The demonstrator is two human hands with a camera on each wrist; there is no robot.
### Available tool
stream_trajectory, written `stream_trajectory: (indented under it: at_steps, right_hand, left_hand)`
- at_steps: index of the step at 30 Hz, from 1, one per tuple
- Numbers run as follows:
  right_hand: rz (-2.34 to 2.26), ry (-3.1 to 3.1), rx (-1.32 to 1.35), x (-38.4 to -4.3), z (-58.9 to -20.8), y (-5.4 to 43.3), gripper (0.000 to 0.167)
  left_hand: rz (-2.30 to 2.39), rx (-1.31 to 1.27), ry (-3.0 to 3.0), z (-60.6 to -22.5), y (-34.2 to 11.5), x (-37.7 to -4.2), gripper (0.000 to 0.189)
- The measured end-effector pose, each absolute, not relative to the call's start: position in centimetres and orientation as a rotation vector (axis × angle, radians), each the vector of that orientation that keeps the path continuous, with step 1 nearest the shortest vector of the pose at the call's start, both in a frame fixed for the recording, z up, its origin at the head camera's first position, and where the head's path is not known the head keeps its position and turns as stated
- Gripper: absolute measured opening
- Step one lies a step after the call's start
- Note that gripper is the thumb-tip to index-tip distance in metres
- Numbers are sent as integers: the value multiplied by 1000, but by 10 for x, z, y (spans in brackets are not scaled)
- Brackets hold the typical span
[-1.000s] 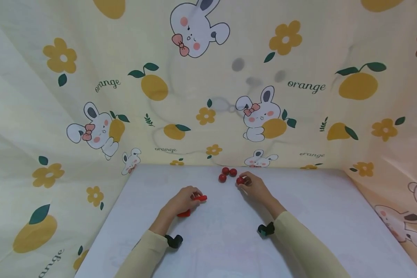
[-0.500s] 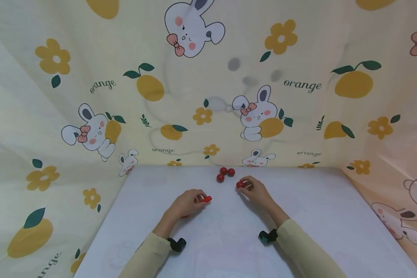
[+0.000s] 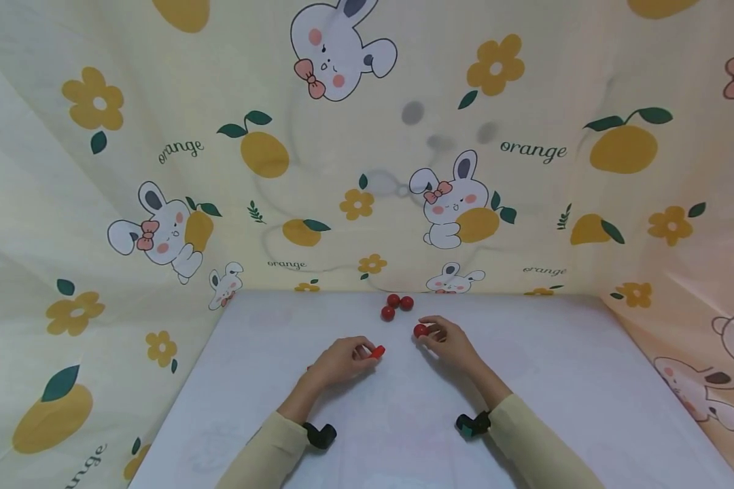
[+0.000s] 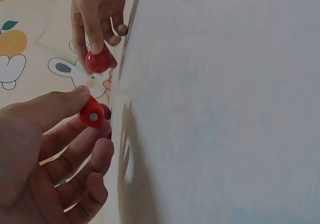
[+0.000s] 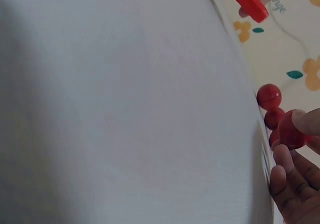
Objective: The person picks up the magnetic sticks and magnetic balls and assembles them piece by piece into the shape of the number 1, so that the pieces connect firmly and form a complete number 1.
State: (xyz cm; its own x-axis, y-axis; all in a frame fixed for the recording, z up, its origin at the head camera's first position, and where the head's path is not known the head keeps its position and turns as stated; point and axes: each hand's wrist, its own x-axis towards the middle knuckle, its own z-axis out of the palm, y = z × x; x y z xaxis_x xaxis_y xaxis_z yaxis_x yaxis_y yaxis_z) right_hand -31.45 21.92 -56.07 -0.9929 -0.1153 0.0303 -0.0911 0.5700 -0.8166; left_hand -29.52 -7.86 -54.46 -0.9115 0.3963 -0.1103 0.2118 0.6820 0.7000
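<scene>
In the head view my left hand (image 3: 342, 360) pinches a short red magnetic stick (image 3: 376, 352) between thumb and fingers. Its end, with a small silver disc set in it, faces the left wrist camera (image 4: 93, 117). My right hand (image 3: 454, 344) holds a glossy red ball (image 3: 421, 331) with thumb and fingertips, close to the stick's right but apart from it. Behind both hands, three more red balls (image 3: 388, 313) sit in a cluster; they also show in the right wrist view, one red ball (image 5: 269, 96) nearest that camera's middle.
A white tabletop (image 3: 397, 421) lies under the hands. At its back rises a cream cloth (image 3: 330, 285) printed with rabbits and oranges. A sliver of another red piece (image 3: 309, 368) peeks out behind the left wrist, mostly hidden.
My left hand has moved right with the red stick, and the stick's free end has tilted up. The right hand has come slightly nearer to me, still with its ball. The three balls have stayed put.
</scene>
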Motion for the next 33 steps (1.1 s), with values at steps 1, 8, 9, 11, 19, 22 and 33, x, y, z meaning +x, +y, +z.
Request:
stream_trajectory:
  at_steps: [1,8,9,11,19,22,33]
  right_hand:
    - [-1435,2755,-183,-314,-561,219,45]
    - [-1457,2724,-228,-311,-564,218,42]
    - [-1465,2718,-228,-311,-564,217,42]
    - [-1479,2704,-229,-310,-563,216,42]
    - [-1505,2688,-244,-307,-563,214,43]
    - [-1528,2666,-239,-307,-562,214,43]
    - [-1550,2629,-243,-303,-560,210,43]
  left_hand:
    - [1079,486,2628,-545,-77,-295,23]
    - [1206,431,2547,-545,-69,-290,28]
    - [1214,427,2544,-545,-67,-289,28]
    - [1227,420,2538,-546,-64,-288,28]
    - [1257,411,2526,-548,-53,-283,29]
    - [1265,412,2528,-549,-49,-282,28]
    - [1253,425,2555,-549,-38,-277,28]
